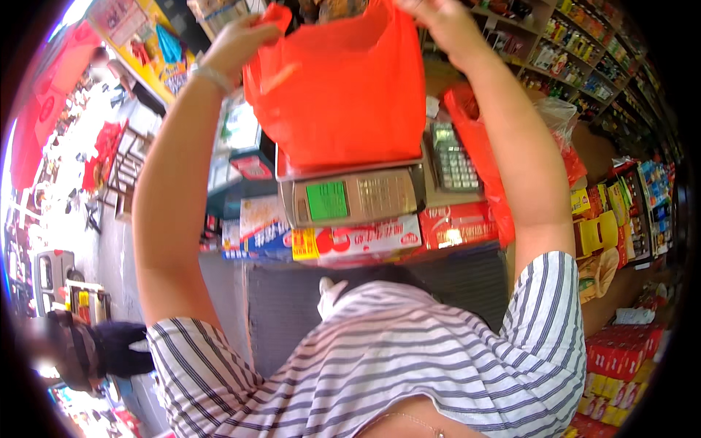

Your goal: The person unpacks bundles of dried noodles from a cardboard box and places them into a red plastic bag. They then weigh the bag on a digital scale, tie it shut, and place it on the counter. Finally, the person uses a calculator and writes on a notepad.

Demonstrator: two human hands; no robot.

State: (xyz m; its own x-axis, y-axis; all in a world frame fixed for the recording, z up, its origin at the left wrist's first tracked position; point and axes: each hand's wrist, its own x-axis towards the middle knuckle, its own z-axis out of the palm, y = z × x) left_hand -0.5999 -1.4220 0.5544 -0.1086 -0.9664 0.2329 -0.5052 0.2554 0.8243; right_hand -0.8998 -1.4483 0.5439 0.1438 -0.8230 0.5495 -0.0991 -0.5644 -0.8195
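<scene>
A red plastic carrier bag [343, 102] stands upright on a weighing scale [391, 191] with a lit green display. My left hand [237, 45] grips the bag's left handle, fingers closed round it. At the upper right my right hand [447, 28] holds the other handle, its fingertips partly cut off by the picture's top edge. Both arms are stretched forward, pulling the handles apart. The bag's sides bulge a little, but its contents are hidden. Close to the scale's right side lies a calculator [454, 157].
Red and white cartons [365, 239] line the counter's near edge. More red bags [491, 186] hang under my right forearm. Goods shelves [562, 51] fill the right side. On the left, a stool [130, 164] and a person in dark clothes [87, 350] are by the walkway.
</scene>
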